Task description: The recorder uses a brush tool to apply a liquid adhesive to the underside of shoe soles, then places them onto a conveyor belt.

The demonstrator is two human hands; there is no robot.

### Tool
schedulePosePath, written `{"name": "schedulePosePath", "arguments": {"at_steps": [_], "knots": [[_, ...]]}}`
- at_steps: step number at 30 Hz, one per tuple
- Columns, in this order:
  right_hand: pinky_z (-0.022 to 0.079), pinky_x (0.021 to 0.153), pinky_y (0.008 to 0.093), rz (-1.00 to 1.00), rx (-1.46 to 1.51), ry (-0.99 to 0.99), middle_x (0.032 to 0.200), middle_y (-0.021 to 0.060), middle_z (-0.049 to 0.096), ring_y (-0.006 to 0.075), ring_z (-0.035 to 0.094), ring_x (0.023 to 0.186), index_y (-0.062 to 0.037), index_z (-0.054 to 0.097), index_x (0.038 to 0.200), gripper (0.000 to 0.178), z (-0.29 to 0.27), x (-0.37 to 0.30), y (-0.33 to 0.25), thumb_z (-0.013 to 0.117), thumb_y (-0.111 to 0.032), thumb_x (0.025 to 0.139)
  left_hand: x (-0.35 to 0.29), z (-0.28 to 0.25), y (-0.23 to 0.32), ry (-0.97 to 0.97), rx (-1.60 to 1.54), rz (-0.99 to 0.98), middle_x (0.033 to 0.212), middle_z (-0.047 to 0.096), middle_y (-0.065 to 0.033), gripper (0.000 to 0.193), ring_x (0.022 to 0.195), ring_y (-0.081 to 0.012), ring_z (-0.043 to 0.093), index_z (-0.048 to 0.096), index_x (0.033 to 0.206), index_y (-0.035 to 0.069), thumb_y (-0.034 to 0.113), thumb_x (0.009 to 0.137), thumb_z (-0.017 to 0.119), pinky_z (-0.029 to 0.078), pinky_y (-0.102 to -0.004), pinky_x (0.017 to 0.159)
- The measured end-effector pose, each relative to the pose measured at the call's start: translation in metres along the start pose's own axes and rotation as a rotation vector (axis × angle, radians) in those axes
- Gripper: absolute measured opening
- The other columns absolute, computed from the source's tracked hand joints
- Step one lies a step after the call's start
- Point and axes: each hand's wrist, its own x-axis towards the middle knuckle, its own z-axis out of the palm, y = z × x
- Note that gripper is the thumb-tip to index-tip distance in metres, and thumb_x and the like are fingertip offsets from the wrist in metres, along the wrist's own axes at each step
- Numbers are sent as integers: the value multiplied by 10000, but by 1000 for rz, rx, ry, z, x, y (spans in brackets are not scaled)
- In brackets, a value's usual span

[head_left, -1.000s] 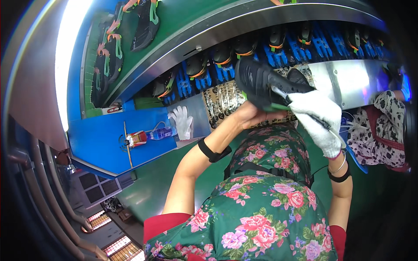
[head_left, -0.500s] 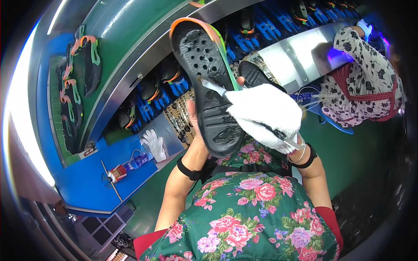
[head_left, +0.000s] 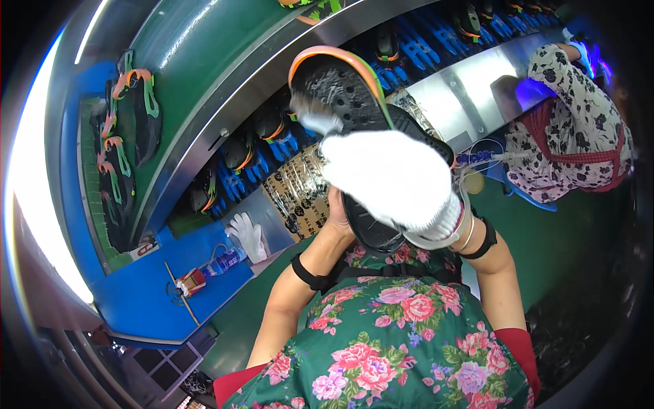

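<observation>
My left hand (head_left: 336, 210), bare, grips the edge of a black shoe sole (head_left: 359, 108) with an orange-to-green rim. The sole has round holes at its far end and ribs near the heel; its toe end points up and away from me. In a white knit glove, my right hand (head_left: 392, 178) crosses over the middle of the sole and hides much of it. Its closed fingers hold a brush (head_left: 320, 118), whose blurred bristles lie against the left side of the perforated part, where the surface looks wet. Another black sole (head_left: 417, 129) lies just behind.
Beyond runs a rack of shoes on blue holders (head_left: 276, 131). A taped cardboard piece (head_left: 300, 191) lies on the metal ledge. White gloves (head_left: 246, 235) and a bottle (head_left: 225, 262) rest at left. Shoe uppers hang on a green conveyor (head_left: 180, 61) side. A co-worker (head_left: 569, 129) sits at right.
The brush has moved from the middle of the sole up to the left of the holed part. My gloved hand has shifted left over the sole, and the sole has tilted and moved slightly right.
</observation>
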Motion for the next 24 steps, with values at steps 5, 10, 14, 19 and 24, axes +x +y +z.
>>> {"name": "schedulePosePath", "arguments": {"at_steps": [5, 10, 14, 19, 24], "knots": [[571, 872, 374, -321, -202, 216, 1137, 94, 764, 288, 735, 967, -65, 767, 1154, 310, -6, 8, 12, 746, -40, 845, 9, -18, -3, -447, -585, 8, 1514, 515, -155, 919, 1369, -349, 530, 366, 1572, 115, 788, 948, 397, 415, -527, 1168], [570, 906, 372, -154, -306, -3, 1254, 129, 718, 277, 689, 1117, -70, 743, 1213, 321, -5, -3, -3, 676, -35, 901, 13, -27, 0, -402, -620, -51, 1462, 568, -161, 862, 1341, -349, 555, 466, 1511, 108, 766, 955, 427, 429, -548, 1147], [571, 900, 380, -122, -195, 34, 1188, 135, 743, 297, 715, 1052, -63, 763, 1165, 321, -15, -4, -5, 735, -38, 846, 14, -29, 7, -466, -673, 22, 1491, 542, -131, 844, 1351, -336, 545, 433, 1536, 131, 752, 963, 433, 421, -532, 1158], [575, 891, 383, -82, -276, 43, 1191, 121, 741, 290, 713, 1056, -60, 752, 1170, 335, -3, -21, 2, 745, -46, 835, 10, 2, 28, -380, -202, 62, 1586, 427, -148, 926, 1424, -342, 465, 308, 1603, 134, 785, 951, 397, 352, -521, 1208], [586, 803, 366, -100, -82, 184, 1033, 109, 779, 274, 743, 911, -65, 795, 1033, 228, 0, -17, 4, 785, -42, 806, 7, 7, 34, -119, -31, 218, 1555, 448, -178, 1024, 1419, -352, 464, 296, 1603, 125, 857, 894, 390, 359, -512, 1203]]}}
